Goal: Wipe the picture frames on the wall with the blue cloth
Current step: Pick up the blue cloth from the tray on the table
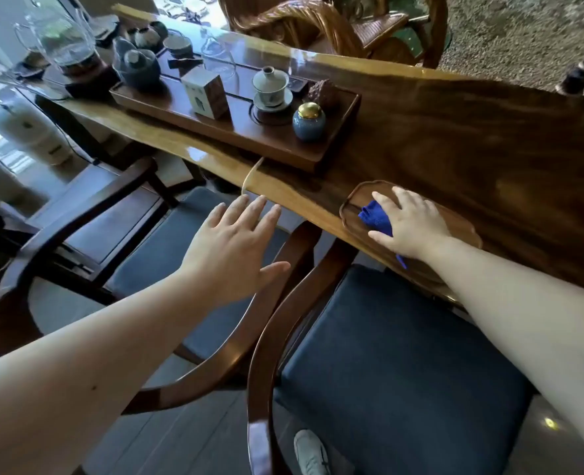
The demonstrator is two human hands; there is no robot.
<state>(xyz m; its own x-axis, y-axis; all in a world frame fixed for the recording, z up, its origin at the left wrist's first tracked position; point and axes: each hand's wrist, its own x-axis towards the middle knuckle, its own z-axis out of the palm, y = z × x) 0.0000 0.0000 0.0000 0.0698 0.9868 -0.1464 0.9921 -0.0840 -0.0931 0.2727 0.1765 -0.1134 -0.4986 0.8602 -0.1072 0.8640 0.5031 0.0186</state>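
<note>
Two hands are out in front of me. My right hand (408,224) lies flat with fingers spread on the blue cloth (376,217), pressing it down, not gripping it. The cloth sits in a shallow wooden tray (462,224) at the near edge of the counter (472,138). My left hand (235,248) hovers open and empty, fingers splayed, over the blue-cushioned chairs (396,365). Further back, a tea tray (222,132) carries a lidded cup (271,89) and a blue jar (309,122).
</note>
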